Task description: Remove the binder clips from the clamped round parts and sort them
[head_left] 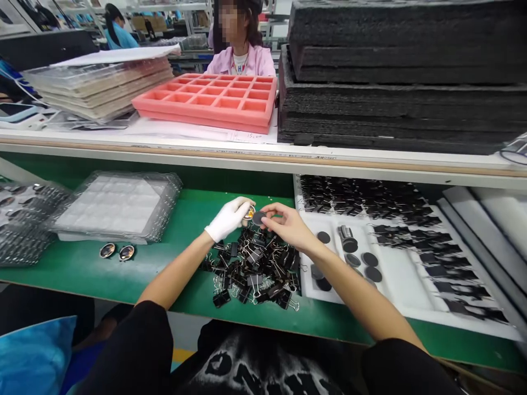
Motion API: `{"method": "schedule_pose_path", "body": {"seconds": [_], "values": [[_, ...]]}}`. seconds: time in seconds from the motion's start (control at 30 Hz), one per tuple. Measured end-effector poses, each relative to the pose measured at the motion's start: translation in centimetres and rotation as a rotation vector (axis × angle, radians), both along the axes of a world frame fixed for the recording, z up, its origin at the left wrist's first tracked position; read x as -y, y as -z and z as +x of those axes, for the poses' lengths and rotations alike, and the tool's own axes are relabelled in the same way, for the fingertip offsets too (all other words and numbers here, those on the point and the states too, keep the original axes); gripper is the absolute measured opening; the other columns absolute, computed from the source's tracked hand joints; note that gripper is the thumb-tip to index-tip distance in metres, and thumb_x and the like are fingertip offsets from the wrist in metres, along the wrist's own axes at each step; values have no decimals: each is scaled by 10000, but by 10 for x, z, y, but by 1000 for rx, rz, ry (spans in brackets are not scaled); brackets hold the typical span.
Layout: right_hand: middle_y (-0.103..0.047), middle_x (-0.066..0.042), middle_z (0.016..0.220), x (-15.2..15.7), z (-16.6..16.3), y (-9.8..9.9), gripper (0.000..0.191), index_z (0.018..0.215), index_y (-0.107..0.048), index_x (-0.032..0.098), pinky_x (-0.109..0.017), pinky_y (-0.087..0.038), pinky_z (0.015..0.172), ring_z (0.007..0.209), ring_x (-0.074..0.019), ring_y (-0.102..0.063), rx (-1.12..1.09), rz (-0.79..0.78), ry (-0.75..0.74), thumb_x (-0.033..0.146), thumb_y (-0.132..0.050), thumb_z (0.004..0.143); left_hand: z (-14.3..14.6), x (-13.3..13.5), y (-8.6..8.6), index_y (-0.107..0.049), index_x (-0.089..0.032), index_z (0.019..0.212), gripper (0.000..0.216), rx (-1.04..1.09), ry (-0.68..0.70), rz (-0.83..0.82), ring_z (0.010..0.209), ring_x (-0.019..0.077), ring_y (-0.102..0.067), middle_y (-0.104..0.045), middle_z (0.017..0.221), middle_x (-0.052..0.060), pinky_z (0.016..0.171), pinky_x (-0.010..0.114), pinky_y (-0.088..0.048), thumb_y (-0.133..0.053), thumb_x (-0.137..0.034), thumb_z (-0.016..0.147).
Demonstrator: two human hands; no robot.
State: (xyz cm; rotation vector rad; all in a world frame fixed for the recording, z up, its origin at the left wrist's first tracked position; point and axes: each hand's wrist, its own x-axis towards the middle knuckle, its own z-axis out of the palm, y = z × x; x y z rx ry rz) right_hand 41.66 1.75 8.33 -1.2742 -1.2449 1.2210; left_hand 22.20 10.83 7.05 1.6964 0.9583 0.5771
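My left hand (229, 218), in a white glove, pinches a small shiny round part (249, 212) above the green bench. My bare right hand (284, 223) holds a dark round disc (258, 218) right against that part. Both hands hover over a heap of black binder clips (253, 269). Just right of them a white tray (391, 274) carries more dark discs (369, 259) and a small metal cylinder (348, 238).
Two shiny round parts (117, 252) lie on the green mat at left, beside stacked clear blister trays (119, 206). On the upper shelf sit a pink compartment tray (214, 99) and black foam sheets (403, 77). A person in pink sits behind the shelf.
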Motion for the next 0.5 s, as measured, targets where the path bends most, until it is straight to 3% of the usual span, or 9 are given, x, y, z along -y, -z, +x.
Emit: {"method": "schedule_pose_path", "body": {"seconds": [0.1,0.2,0.37,0.5], "values": [[-608,37,845,-6,-11,7,438,1129,-553,251,-309,-506,630,714,-177,-715,112,42,98,492,-747,819,12,16,-4,-632,-179,1248,643,127,92,-51,559,138,-531,-578,671,12,533,262,-415,-210,-635,1084],[-607,55,807,-10,-9,12,477,1208,-519,257,-319,-505,669,674,-164,-660,291,81,134,499,-723,852,13,18,-3,-605,-182,1307,542,101,92,37,603,148,-553,-595,720,14,607,285,-468,-284,-562,1093],[-707,-35,939,-22,38,8,354,1199,-636,229,-339,-527,734,757,-187,-673,635,101,50,481,-620,951,1,-16,4,-599,-195,1409,446,-241,50,177,656,160,-646,-750,957,43,725,312,-518,-463,-393,1033],[-760,-58,888,-35,69,9,163,955,-765,238,-338,-513,737,791,-224,-686,968,-47,-109,327,-788,820,-15,-50,19,-595,-159,1429,515,-558,90,235,836,239,-729,-802,1044,97,813,337,-536,-529,-427,995]]}}
